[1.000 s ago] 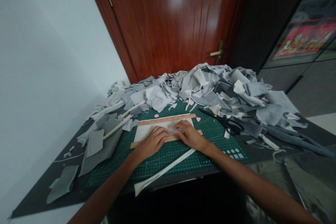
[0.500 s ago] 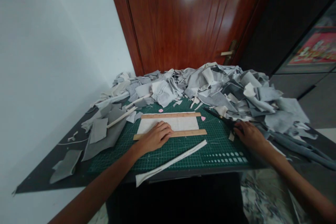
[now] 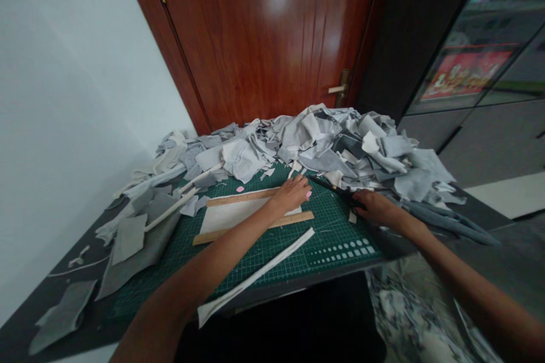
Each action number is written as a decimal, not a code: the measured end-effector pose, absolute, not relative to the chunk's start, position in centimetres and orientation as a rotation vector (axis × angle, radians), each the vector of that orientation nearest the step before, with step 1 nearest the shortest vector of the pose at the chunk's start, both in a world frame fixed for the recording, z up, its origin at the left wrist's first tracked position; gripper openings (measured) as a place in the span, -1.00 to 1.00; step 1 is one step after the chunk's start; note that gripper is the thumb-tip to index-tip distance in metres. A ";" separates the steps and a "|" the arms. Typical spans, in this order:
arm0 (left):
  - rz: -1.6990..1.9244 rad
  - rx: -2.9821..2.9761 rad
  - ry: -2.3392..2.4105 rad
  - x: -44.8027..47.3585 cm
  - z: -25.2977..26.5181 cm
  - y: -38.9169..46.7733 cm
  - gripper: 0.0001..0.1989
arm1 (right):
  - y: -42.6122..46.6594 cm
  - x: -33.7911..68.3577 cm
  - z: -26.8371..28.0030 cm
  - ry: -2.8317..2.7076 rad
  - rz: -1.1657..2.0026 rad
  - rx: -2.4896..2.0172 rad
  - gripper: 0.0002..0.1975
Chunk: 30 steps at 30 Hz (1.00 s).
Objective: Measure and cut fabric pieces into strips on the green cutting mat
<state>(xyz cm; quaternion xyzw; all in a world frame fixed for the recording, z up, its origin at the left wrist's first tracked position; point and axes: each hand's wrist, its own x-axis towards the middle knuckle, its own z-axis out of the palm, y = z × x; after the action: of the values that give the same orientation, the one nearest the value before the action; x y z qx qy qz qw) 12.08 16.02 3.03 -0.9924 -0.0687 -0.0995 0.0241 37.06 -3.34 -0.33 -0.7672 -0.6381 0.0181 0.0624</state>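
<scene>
My left hand [image 3: 293, 194] reaches over the right end of the upper wooden ruler [image 3: 238, 198]. Its fingers are bent together at a small pink piece of tailor's chalk [image 3: 309, 195], partly covered by the fingertips. Under both rulers lies a white fabric rectangle [image 3: 232, 214]; the lower wooden ruler [image 3: 298, 218] runs along its near edge, and my forearm crosses it. To the right, my right hand [image 3: 374, 207] is closed around the handles of black scissors [image 3: 326, 183], which lie on the green cutting mat [image 3: 272, 261] with their blades pointing left and away.
Grey and white fabric scraps [image 3: 315, 130] are heaped along the back and right. Folded grey pieces [image 3: 159, 227] lie at left. A long white fabric strip [image 3: 259, 275] crosses the mat's near edge. Another pink chalk piece [image 3: 240, 189] sits behind the upper ruler.
My left hand has left the lower ruler and moved right and away to the pink chalk. My right hand stays at the scissors. The view has turned to the right.
</scene>
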 end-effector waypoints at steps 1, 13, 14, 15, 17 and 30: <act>-0.303 -3.071 -0.200 12.7 2.8 16.4 -0.93 | -3.2 37.0 -0.1 -1.932 0.068 -2.335 -0.71; -0.362 -3.138 0.037 13.5 4.0 17.3 -0.93 | -3.1 36.9 1.7 -1.917 0.133 -2.360 -0.70; -0.387 -3.141 0.043 12.9 4.4 17.3 -0.91 | -3.0 36.9 1.8 -1.914 0.143 -2.367 -0.71; -0.416 -3.142 0.040 11.9 4.9 17.3 -0.89 | -3.0 36.9 1.9 -1.913 0.151 -2.373 -0.72; -0.485 -3.137 0.007 8.8 5.7 17.7 -0.82 | -3.0 36.8 2.1 -1.908 0.150 -2.394 -0.74; -0.187 -2.852 -1.064 -19.1 5.4 22.1 -0.57 | -3.7 37.8 2.0 -1.925 0.067 -2.426 -0.75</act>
<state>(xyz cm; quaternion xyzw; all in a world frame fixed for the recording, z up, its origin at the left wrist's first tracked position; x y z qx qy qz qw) -19.09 22.13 5.37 -0.9342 -0.3484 -0.0612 0.0460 37.77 -3.70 1.99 -0.7829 -0.6214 0.0218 0.0220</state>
